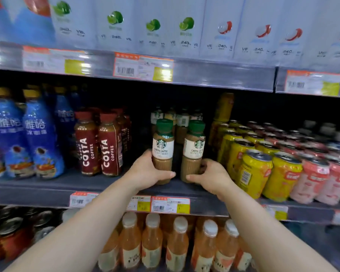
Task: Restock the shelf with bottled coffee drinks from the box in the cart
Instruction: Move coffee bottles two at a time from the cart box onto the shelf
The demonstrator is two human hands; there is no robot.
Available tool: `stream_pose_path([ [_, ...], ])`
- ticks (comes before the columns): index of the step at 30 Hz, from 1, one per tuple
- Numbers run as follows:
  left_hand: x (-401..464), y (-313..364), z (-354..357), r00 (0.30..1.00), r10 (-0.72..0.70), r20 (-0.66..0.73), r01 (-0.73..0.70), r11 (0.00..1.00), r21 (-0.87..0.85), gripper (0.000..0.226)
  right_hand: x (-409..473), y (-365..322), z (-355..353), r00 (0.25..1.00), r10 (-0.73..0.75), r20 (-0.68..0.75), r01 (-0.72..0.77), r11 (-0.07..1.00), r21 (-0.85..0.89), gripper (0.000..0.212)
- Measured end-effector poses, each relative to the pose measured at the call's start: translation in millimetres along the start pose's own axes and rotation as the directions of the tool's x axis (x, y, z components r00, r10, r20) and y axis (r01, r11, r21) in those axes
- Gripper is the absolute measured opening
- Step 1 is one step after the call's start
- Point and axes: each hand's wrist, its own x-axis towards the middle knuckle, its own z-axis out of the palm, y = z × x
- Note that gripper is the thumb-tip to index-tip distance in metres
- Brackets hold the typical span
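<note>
Two caffe latte bottles with green caps stand at the front of the middle shelf. My left hand wraps the lower part of the left bottle. My right hand grips the base of the right bottle. Both bottles are upright, a small gap apart. Several more of the same bottles stand behind them, deeper on the shelf. The box and the cart are out of view.
Red Costa coffee bottles and blue bottles stand left of the lattes. Yellow cans and pink cans crowd the right. Orange drink bottles fill the shelf below, white cartons the shelf above.
</note>
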Motion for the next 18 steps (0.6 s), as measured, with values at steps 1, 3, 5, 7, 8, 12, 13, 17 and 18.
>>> stream_pose_path([
  [1,0,-1,-3,1.0,0.007,0.028,-0.008,0.999,0.039,0.07,0,-2,1,1.0,-0.004,-0.003,0.004,1.0,-0.011,0.056],
  [3,0,-2,-6,0.999,0.012,0.039,-0.015,0.996,0.086,0.074,2,-5,3,1.0,-0.003,-0.01,0.003,0.999,-0.032,0.056],
  [5,3,-3,-5,1.0,-0.014,0.006,0.014,0.995,0.095,0.074,6,-7,6,1.0,0.003,-0.01,-0.003,0.999,-0.054,0.059],
  [7,10,-4,-3,0.998,-0.054,-0.03,0.057,0.993,0.106,0.072,13,-7,10,1.0,0.005,-0.008,-0.006,0.997,-0.071,0.061],
  [8,15,-4,-2,0.996,-0.073,-0.044,0.077,0.991,0.112,0.07,19,-7,13,1.0,0.008,-0.008,-0.009,0.998,-0.068,0.063],
  [12,40,-6,-2,0.988,-0.121,-0.095,0.128,0.989,0.071,0.064,47,-9,23,0.999,0.045,0.006,-0.045,0.999,-0.001,0.068],
  [13,46,-7,-2,0.985,-0.134,-0.104,0.14,0.989,0.054,0.065,56,-9,25,0.998,0.054,0.011,-0.054,0.999,-0.001,0.07],
  [17,68,-14,-1,0.983,-0.149,-0.105,0.142,0.987,-0.072,0.069,85,-11,35,0.998,0.055,0.024,-0.057,0.994,0.094,0.073],
  [18,73,-16,-1,0.982,-0.149,-0.114,0.139,0.986,-0.09,0.07,90,-11,37,0.998,0.062,0.027,-0.065,0.989,0.13,0.073],
])
